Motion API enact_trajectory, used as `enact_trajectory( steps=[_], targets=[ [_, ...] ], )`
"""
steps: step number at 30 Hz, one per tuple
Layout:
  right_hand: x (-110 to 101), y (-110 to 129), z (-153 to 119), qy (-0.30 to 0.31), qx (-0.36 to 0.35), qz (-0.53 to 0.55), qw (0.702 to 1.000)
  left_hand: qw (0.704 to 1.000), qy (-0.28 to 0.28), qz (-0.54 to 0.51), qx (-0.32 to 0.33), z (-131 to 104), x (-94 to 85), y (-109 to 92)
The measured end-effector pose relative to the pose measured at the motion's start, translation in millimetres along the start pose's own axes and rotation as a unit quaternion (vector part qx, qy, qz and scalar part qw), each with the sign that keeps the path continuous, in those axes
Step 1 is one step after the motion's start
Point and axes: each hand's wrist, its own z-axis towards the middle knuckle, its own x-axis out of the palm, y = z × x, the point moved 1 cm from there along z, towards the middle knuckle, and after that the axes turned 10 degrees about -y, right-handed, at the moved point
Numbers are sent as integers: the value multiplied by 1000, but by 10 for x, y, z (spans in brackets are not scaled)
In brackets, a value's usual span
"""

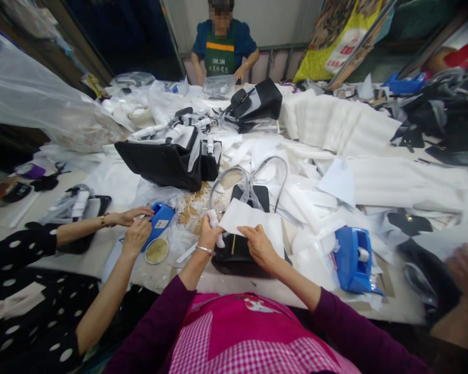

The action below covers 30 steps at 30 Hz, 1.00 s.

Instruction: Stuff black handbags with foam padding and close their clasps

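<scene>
A black handbag with a gold zip lies in front of me, and its strap handles loop up behind it. My left hand is closed around a small roll of white foam at the bag's left side. Over the bag lies a white foam sheet. My right hand grips the sheet's near edge, thumb and fingers together. The sheet hides part of the bag.
Blue tape dispensers stand to the right and left; a co-worker's hands touch the left one. Behind are a larger black bag and foam stacks. Another person is across the table.
</scene>
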Motion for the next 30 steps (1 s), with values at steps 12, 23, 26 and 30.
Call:
enact_trajectory(
  steps=[12,23,26,30],
  targets=[
    [237,53,-108,62,-5,-10,998,983,103,-78,133,-715,-468,-361],
    [195,16,-134,105,-16,-2,994,872,161,255,385,-80,455,-618],
    [173,-22,-128,106,-31,15,994,844,339,218,355,77,839,-442],
    [36,-152,-120,83,-69,169,980,833,405,196,323,167,1096,-144]
  ],
)
